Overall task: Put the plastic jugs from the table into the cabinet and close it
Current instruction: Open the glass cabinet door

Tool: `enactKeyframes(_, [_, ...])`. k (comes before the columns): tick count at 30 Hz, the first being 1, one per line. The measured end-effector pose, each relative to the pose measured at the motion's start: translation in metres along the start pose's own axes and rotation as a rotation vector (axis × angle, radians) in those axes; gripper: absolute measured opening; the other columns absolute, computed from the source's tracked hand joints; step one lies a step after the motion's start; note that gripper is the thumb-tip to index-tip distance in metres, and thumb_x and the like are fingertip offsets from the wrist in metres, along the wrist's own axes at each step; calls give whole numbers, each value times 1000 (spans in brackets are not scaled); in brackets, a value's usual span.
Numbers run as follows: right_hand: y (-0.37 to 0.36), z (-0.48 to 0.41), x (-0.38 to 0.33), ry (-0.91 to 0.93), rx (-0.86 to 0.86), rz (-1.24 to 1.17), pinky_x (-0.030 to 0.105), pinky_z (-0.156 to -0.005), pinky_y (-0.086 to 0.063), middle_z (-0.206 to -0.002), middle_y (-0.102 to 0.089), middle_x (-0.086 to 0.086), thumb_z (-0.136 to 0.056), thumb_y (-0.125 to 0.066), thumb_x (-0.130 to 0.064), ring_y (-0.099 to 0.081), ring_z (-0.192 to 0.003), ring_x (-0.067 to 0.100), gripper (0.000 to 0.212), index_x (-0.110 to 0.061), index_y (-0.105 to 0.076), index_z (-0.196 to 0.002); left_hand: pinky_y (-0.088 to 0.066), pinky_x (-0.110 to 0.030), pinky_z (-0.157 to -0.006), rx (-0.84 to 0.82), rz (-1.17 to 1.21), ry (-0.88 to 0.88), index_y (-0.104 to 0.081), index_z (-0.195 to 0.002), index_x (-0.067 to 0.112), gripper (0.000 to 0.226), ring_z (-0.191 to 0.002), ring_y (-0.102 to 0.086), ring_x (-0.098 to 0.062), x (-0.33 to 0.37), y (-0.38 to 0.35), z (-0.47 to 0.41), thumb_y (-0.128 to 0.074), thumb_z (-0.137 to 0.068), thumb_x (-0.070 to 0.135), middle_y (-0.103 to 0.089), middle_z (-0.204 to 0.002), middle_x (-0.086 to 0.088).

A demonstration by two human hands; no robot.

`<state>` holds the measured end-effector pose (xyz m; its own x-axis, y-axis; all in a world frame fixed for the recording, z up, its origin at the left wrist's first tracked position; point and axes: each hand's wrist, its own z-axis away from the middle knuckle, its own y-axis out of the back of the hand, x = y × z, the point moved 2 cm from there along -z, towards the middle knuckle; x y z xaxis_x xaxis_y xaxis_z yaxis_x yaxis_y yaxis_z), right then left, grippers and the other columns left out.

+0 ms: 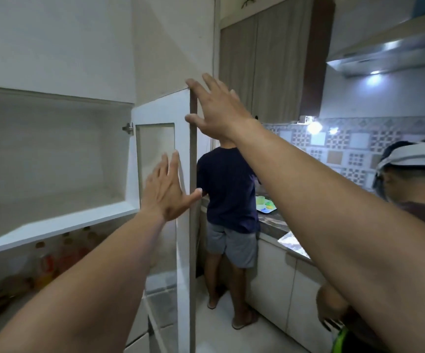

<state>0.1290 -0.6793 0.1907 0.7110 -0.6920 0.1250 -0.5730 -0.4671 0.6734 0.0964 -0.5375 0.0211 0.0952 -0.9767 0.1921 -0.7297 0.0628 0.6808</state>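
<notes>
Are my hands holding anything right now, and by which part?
Nothing is gripped. Both hands lie open on the cabinet door: the left hand flat on its inner face, the right hand touching the top of its free edge.

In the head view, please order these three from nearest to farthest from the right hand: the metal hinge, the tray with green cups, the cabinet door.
1. Cabinet door: the right hand touches its free edge, near the top.
2. Metal hinge: at the door's opposite edge, to the left.
3. Tray with green cups: on the counter, beyond the standing person.
</notes>
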Motion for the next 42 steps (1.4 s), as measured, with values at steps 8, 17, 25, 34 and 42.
enactKeyframes(8, [-20,-2,87,-68,-24,121,61,-120,-16,-169,-11,6,-96,-55,-43,-9,-154,28,80,-19,-14,-160,-9,-61,-117,-31,112,-51,27,-149,17,121,-148,10,-38,58,-73,-53,-49,-73,74,18,-160,-18])
enactKeyframes(17, [-59,-8,162,-143,-84,246,60,-120,-21,-169,-7,5,-96,-57,-36,-14,-153,32,83,-15,-9,-161,-7,-65,-114,-26,107,-68,24,-149,8,121,-148,10,-39,106,-142,-103,-48,-76,74,19,-160,-19])
enactKeyframes(25, [-82,-15,191,-187,-106,269,58,-120,-21,-170,-1,7,-100,-54,-31,-11,-154,33,81,-13,-4,-161,-3,-69,-112,-76,193,-34,34,-145,14,125,-145,22,-39,124,-174,-128,-54,-76,71,32,-156,-16])
enactKeyframes(34, [-98,-22,205,-237,-93,347,60,-118,-25,-169,-3,12,-99,-56,-24,-13,-153,35,76,-11,-10,-160,1,-67,-113,-102,151,-91,31,-146,20,118,-147,17,-36,123,-182,-146,-36,-74,85,29,-158,-12])
enactKeyframes(42, [-100,-30,180,-253,-18,352,60,-121,-16,-168,-1,15,-93,-58,-12,-6,-154,37,71,-13,-24,-156,-4,-63,-116,-99,49,-201,17,-152,29,88,-149,9,-34,92,-164,-153,-21,-87,75,14,-163,-9])
